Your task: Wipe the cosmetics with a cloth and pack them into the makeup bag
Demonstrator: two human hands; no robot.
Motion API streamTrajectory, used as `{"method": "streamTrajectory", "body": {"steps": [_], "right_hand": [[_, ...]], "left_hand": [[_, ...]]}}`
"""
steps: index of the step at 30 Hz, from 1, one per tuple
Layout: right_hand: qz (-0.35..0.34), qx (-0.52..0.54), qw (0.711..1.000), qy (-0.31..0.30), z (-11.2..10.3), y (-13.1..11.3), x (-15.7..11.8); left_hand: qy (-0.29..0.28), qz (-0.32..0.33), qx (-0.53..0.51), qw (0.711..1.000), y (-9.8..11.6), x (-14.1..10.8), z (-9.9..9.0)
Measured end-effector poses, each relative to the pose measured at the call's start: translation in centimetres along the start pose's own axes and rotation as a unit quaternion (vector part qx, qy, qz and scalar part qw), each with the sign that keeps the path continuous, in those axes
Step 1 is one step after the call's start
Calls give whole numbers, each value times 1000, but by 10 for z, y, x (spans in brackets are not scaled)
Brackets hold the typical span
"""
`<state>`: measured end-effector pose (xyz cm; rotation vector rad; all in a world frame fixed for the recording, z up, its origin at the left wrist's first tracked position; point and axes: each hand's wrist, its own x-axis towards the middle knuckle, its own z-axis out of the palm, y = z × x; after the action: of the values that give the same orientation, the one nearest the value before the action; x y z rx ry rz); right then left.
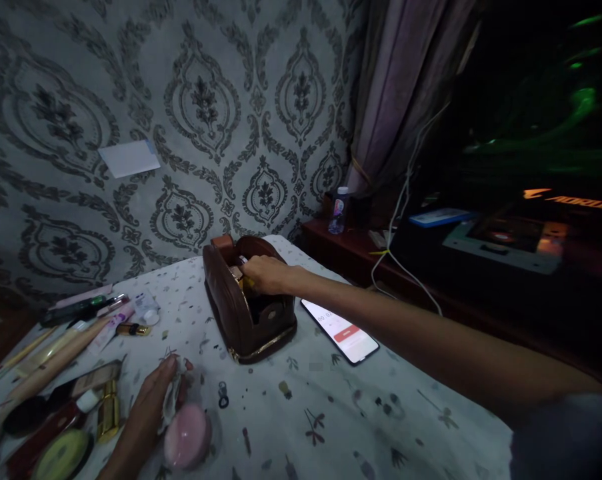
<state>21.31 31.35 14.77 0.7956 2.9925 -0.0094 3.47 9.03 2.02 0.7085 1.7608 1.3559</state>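
A brown leather bag (231,313) stands unzipped on the patterned white cloth. My right hand (268,275) reaches into its opening; the fingertips are hidden among items inside, so what they hold cannot be made out. At the lower left, my left hand (148,400) rests on its side by a round pink container (187,437) and a small item wrapped in something clear. Its fingers lie extended. Cosmetics lie to the left, among them a gold tube (109,412), a yellow-green round case (63,455) and a white-capped tube (145,308).
A lit phone (348,333) lies right of the bag, beneath my right forearm. Beyond the cloth's edge, a bottle (338,212) stands on a dark red surface, with white cables (403,200) hanging beside it. Patterned wallpaper rises behind.
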Motion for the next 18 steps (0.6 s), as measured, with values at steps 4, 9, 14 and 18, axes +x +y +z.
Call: {"method": "streamTrajectory", "body": {"steps": [4, 9, 14, 18], "right_hand": [[3, 7, 1000, -25, 3, 2, 11], [11, 18, 999, -41, 4, 3, 14], [0, 25, 997, -68, -3, 3, 13], [-3, 30, 995, -97, -2, 6, 15]], "left_hand": [[3, 6, 19, 1000, 0, 1, 0], [6, 0, 23, 1000, -5, 2, -2], [9, -9, 20, 1000, -5, 3, -2], [5, 3, 17, 1000, -4, 2, -1]]}}
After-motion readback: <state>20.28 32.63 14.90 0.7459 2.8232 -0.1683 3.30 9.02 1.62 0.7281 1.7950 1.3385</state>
